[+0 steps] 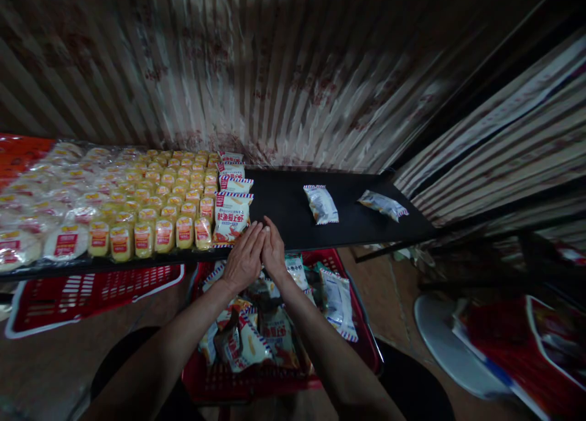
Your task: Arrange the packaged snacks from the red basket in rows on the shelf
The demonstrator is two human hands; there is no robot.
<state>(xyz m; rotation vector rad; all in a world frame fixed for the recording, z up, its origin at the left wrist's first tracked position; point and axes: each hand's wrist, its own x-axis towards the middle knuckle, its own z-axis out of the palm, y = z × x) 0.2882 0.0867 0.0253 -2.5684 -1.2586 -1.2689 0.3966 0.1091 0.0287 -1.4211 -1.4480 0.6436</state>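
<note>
My left hand [244,257] and my right hand [273,250] meet at the front edge of a black shelf [293,210], fingers stretched out and pressed side by side. Nothing shows between them. Just beyond my left fingertips stands a row of red-and-white snack packets [232,216]. Left of that row, several rows of small yellow cake packets [158,198] fill the shelf. Two single packets [321,204] [383,204] lie apart on the bare right part of the shelf. Under my arms a red basket [256,381] holds several more snack packets [337,299].
Round white buns in wrappers [27,226] cover the shelf's far left. A second red basket [86,293] sits on the floor at the left. A corrugated metal wall [274,73] backs the shelf. A white round object [451,348] and red packaging [526,354] lie at the right.
</note>
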